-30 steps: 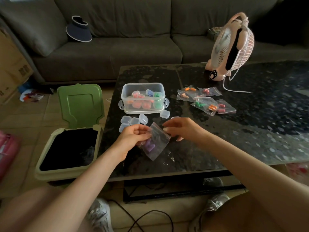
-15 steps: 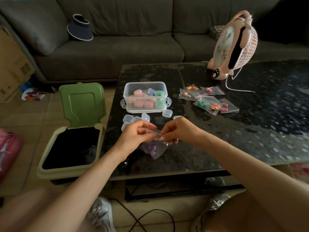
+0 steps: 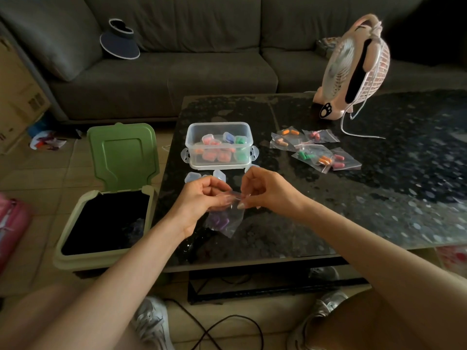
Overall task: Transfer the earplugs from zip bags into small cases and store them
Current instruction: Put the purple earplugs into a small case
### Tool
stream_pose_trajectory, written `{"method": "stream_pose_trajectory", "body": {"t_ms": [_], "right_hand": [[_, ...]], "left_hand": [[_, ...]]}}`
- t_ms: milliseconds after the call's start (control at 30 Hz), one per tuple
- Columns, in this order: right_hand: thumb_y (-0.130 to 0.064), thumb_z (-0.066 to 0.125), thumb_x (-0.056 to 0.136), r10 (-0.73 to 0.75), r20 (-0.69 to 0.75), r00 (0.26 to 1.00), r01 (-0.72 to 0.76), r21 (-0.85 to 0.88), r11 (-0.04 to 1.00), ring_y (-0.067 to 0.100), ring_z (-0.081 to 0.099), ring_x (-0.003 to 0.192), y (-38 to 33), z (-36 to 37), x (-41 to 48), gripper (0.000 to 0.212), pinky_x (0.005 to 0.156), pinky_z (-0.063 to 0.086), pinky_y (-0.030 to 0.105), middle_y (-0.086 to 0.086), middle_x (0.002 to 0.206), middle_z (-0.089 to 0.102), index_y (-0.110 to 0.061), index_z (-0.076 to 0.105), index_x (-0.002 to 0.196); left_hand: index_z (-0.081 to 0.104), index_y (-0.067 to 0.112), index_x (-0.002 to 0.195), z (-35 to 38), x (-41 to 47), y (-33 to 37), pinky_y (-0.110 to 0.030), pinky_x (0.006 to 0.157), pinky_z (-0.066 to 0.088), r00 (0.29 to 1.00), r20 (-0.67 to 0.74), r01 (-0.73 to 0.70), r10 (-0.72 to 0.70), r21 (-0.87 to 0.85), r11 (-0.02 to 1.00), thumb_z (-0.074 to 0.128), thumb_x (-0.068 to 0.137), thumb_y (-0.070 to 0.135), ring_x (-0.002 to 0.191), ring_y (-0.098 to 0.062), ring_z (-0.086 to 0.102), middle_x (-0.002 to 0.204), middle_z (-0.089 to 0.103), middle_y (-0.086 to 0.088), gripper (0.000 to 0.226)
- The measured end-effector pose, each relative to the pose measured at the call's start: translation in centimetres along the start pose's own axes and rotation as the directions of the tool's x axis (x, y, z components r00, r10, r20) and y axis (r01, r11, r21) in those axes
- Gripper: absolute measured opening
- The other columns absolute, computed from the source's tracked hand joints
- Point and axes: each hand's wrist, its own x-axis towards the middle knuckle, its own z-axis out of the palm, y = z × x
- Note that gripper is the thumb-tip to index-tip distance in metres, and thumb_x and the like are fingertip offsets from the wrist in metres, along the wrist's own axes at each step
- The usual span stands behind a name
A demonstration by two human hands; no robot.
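Note:
A small clear zip bag (image 3: 228, 221) with purple earplugs (image 3: 220, 220) inside hangs above the dark table (image 3: 353, 210). My left hand (image 3: 202, 198) pinches the left side of its top edge. My right hand (image 3: 267, 192) pinches the right side of the same edge. A clear storage box (image 3: 219, 137) behind my hands holds several small cases with coloured earplugs. A few empty small cases (image 3: 218, 175) lie just in front of the box, partly hidden by my hands. Several more zip bags (image 3: 321, 154) with orange, pink and green earplugs lie to the right of the box.
A green bin (image 3: 106, 223) with its lid up stands on the floor left of the table. A pink desk fan (image 3: 353, 69) with a white cord stands at the table's far side. A grey sofa (image 3: 177, 59) runs behind, and a black cable (image 3: 227, 329) lies by my shoes.
The bag went from lying tilted between my hands to hanging by its top edge. Both hands came together at that edge and lifted slightly.

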Motion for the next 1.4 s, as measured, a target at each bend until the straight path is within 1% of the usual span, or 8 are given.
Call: {"method": "stream_pose_trajectory", "body": {"t_ms": [100, 200, 267, 400, 667, 967, 1200, 1400], "right_hand": [[-0.002, 0.078, 0.072, -0.078, -0.013, 0.997, 0.078, 0.012, 0.997, 0.007, 0.060, 0.071, 0.0, 0.2, -0.2, 0.033, 0.072, 0.052, 0.026, 0.005, 0.081, 0.064, -0.019, 0.053, 0.082], [0.001, 0.077, 0.072, -0.084, -0.018, 0.996, 0.084, -0.006, 0.996, 0.009, 0.061, 0.071, -0.2, 0.4, -0.3, 0.030, 0.071, 0.051, 0.024, 0.006, 0.080, 0.066, -0.021, 0.057, 0.078], [0.002, 0.077, 0.071, -0.066, -0.042, 0.997, 0.064, -0.044, 0.997, 0.005, 0.060, 0.066, -0.2, 0.3, -0.2, 0.031, 0.067, 0.050, 0.019, 0.004, 0.075, 0.067, -0.023, 0.058, 0.075], [0.003, 0.078, 0.068, -0.049, -0.080, 0.996, 0.042, -0.089, 0.995, 0.002, 0.061, 0.064, -0.1, 0.1, 0.0, 0.034, 0.067, 0.049, 0.014, -0.004, 0.070, 0.066, -0.023, 0.057, 0.072], [0.003, 0.076, 0.071, -0.042, -0.112, 0.993, 0.040, -0.022, 0.999, -0.004, 0.055, 0.051, -0.4, -0.2, 0.0, 0.028, 0.053, 0.040, 0.007, -0.007, 0.063, 0.061, -0.017, 0.057, 0.074], [0.003, 0.073, 0.075, -0.063, -0.027, 0.998, 0.068, 0.211, 0.975, 0.012, 0.059, 0.062, -0.7, -0.5, 0.1, 0.021, 0.053, 0.046, 0.019, 0.003, 0.072, 0.064, -0.009, 0.061, 0.087], [0.005, 0.072, 0.074, -0.087, 0.062, 0.994, 0.076, 0.165, 0.983, 0.022, 0.061, 0.077, -0.9, -0.3, 0.1, 0.023, 0.078, 0.052, 0.045, 0.016, 0.087, 0.065, -0.013, 0.063, 0.084], [0.007, 0.072, 0.075, -0.071, 0.109, 0.992, 0.056, 0.141, 0.988, 0.025, 0.064, 0.078, -1.1, -0.6, 0.0, 0.021, 0.079, 0.055, 0.040, 0.016, 0.086, 0.066, -0.005, 0.062, 0.088]], "left_hand": [[0.062, 0.009, 0.083, 0.1, 0.0, 0.3, -0.027, 0.067, 0.055, 1.000, 0.005, 0.025, -0.025, -0.047, 0.999, 0.072, 0.070, -0.003, 0.069, -0.018, 0.065, 0.071, 0.067, -0.004, 0.020], [0.062, 0.008, 0.081, 0.3, -0.2, 0.6, -0.024, 0.054, 0.053, 0.997, 0.019, 0.073, -0.071, -0.076, 0.994, 0.075, 0.056, 0.009, 0.059, -0.013, 0.063, 0.060, 0.064, 0.001, 0.029], [0.063, 0.008, 0.084, 0.2, -0.3, 0.7, -0.024, 0.056, 0.052, 0.998, 0.028, 0.061, -0.060, -0.024, 0.998, 0.076, 0.052, 0.015, 0.060, -0.012, 0.064, 0.059, 0.064, 0.002, 0.035], [0.063, 0.007, 0.100, 0.3, -0.6, 1.0, -0.030, 0.070, 0.056, 0.996, 0.074, 0.039, -0.044, 0.069, 0.997, 0.078, 0.064, 0.013, 0.083, -0.020, 0.071, 0.087, 0.073, -0.006, 0.040], [0.062, 0.008, 0.100, 0.2, -0.9, 1.3, -0.036, 0.076, 0.057, 0.998, 0.060, 0.013, -0.016, 0.059, 0.998, 0.077, 0.058, 0.021, 0.085, -0.024, 0.071, 0.090, 0.074, -0.009, 0.046], [0.061, 0.007, 0.089, 0.1, -0.5, 1.3, -0.030, 0.073, 0.058, 0.996, 0.025, 0.083, -0.080, -0.154, 0.985, 0.074, 0.056, 0.010, 0.076, -0.021, 0.069, 0.084, 0.070, -0.012, 0.035], [0.061, 0.010, 0.080, 0.7, -0.4, 1.0, -0.023, 0.059, 0.050, 0.998, -0.004, 0.068, -0.069, -0.093, 0.993, 0.078, 0.051, 0.019, 0.062, -0.010, 0.064, 0.067, 0.067, 0.001, 0.035], [0.059, 0.012, 0.078, 0.7, -0.4, 1.1, -0.023, 0.059, 0.046, 0.999, -0.016, 0.040, -0.040, -0.039, 0.998, 0.080, 0.045, 0.026, 0.061, -0.010, 0.063, 0.059, 0.065, 0.005, 0.041]]}}
